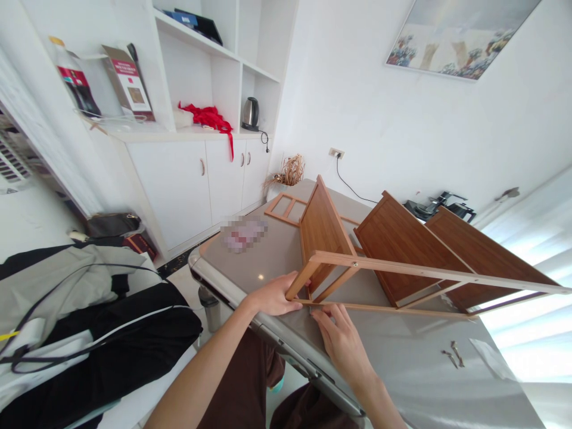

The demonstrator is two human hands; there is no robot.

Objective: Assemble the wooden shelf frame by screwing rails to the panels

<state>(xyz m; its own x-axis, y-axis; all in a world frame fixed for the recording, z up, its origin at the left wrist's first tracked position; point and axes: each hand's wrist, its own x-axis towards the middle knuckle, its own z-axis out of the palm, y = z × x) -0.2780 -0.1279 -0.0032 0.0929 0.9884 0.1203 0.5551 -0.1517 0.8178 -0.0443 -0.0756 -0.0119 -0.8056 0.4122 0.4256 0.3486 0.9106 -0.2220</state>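
A wooden shelf unit [328, 235] lies on its side on a grey table [384, 363]. My left hand [274, 295] is closed around the near left corner of its slatted side frame, with some fingers hidden behind the wood. Just to the right, my right hand [342, 336] pinches at the frame's lower rail [370, 307]. Something small and thin shows at these fingertips, too small to name. Along the upper rail [415, 268] a few metal fasteners are visible.
Small metal pieces [454, 356] and a clear plastic bag [491, 359] lie on the table at right. A blurred-out item [243, 232] is at the left. Dark clothes and cables [134, 333] cover a surface to my left. White cabinets [172, 187] stand behind.
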